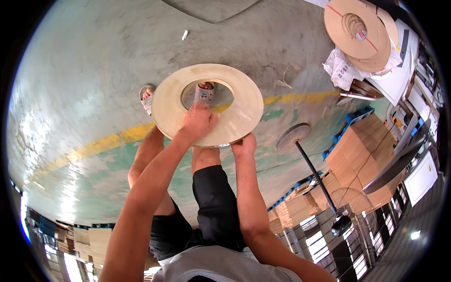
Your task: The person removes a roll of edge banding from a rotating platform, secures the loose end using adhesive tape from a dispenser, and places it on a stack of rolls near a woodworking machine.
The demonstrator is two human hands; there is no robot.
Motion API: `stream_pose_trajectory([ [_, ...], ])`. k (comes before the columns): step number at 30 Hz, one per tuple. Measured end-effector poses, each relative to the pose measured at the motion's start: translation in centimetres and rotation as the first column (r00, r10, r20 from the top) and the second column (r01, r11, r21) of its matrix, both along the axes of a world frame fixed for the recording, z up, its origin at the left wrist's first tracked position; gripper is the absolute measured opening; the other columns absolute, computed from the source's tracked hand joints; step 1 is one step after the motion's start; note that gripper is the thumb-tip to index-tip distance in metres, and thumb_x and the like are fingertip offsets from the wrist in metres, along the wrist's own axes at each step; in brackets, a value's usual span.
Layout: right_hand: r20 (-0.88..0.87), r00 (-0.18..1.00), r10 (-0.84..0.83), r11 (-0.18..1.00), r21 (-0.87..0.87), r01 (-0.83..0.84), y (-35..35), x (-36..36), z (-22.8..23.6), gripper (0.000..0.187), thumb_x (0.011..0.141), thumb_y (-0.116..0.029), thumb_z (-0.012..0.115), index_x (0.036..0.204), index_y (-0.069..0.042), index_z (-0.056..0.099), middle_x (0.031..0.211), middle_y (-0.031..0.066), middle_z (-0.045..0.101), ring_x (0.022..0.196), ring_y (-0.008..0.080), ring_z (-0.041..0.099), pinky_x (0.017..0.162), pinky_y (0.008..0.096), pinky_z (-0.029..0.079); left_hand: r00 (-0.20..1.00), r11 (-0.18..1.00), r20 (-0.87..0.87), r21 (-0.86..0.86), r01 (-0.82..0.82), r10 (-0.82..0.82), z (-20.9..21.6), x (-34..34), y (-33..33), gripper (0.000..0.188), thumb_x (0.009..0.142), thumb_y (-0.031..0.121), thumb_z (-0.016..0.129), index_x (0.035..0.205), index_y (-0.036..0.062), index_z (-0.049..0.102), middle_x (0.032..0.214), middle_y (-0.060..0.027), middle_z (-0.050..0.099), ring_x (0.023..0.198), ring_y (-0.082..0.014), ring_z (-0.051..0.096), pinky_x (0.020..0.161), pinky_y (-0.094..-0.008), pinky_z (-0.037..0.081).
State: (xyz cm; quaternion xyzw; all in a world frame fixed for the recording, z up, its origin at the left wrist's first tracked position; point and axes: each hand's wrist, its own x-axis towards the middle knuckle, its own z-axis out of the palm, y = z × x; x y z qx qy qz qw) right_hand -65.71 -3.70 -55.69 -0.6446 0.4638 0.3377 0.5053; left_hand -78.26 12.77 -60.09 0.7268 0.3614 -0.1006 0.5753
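Observation:
A large cream roll of edge banding [244, 101], a flat wide ring with a round hole in its middle, is held up in front of my legs. My left hand [199, 121] lies over the roll's near face, its bent fingers at the near edge of the hole; the fingertips are partly hidden. At the near right rim my right hand [244, 144] grips the outer edge from below, with most of its fingers out of sight behind the roll. Through the hole shows my sandalled foot [205, 96].
A stack of similar tan rolls [345, 28] sits on a white table [399, 84] at the far right. A pedestal fan [307, 160] stands to my right, near brown cartons [361, 150]. A yellow line [108, 142] crosses the grey and green floor. My other sandalled foot [147, 96] is at the left.

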Motion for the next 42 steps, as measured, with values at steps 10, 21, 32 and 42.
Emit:
stream_pose_trajectory([
  [10, 0.081, 0.976, -0.202, 0.973, -0.098, 0.209, 5.8, 0.5, 1.2, 0.025, 0.097, -0.016, 0.055, 0.117, -0.001, 0.056, 0.108, 0.0111, 0.062, 0.094, 0.0249, 0.065, 0.078, 0.0445, 0.058, 0.957, 0.909, -0.211, -0.405, 0.101, -0.200, 1.5, 4.9, 1.5, 0.055, 0.091, 0.053, 0.054, 0.109, 0.0035, 0.070, 0.097, -0.0238, 0.069, 0.097, -0.0372, 0.067, 0.086, -0.0447, 0.050],
  [21, 0.088, 0.992, 0.093, 0.995, -0.052, -0.089, 3.6, 5.5, 11.2, 0.023, 0.096, -0.020, 0.057, 0.110, -0.001, 0.059, 0.102, 0.0088, 0.063, 0.088, 0.0218, 0.068, 0.070, 0.0399, 0.061, 0.924, 0.777, -0.176, -0.500, -0.382, 0.340, 5.1, 10.2, 6.2, 0.061, 0.098, 0.060, 0.043, 0.089, 0.0027, 0.063, 0.071, -0.0094, 0.062, 0.058, -0.0179, 0.059, 0.054, -0.0316, 0.049],
  [32, 0.192, 0.978, 0.085, 0.995, -0.061, -0.074, -4.0, 19.2, 19.1, 0.017, 0.093, -0.019, 0.060, 0.097, -0.002, 0.060, 0.092, 0.0071, 0.063, 0.079, 0.0197, 0.068, 0.062, 0.0341, 0.058, 0.756, 0.338, -0.138, -0.833, -0.438, 0.640, 20.6, 29.9, 12.1, 0.051, 0.101, 0.050, 0.043, 0.103, 0.0012, 0.056, 0.084, -0.0111, 0.060, 0.068, -0.0240, 0.058, 0.065, -0.0361, 0.053],
  [42, 0.199, 0.978, 0.056, 0.991, -0.129, -0.031, -0.3, 27.3, 19.1, 0.019, 0.087, -0.019, 0.065, 0.091, 0.000, 0.063, 0.082, 0.0067, 0.064, 0.069, 0.0178, 0.066, 0.056, 0.0322, 0.056, 0.743, 0.145, -0.119, -0.949, -0.280, 0.659, 25.8, 43.6, 17.5, 0.032, 0.099, 0.031, 0.048, 0.105, 0.0015, 0.057, 0.088, -0.0107, 0.060, 0.079, -0.0254, 0.060, 0.075, -0.0366, 0.052],
])
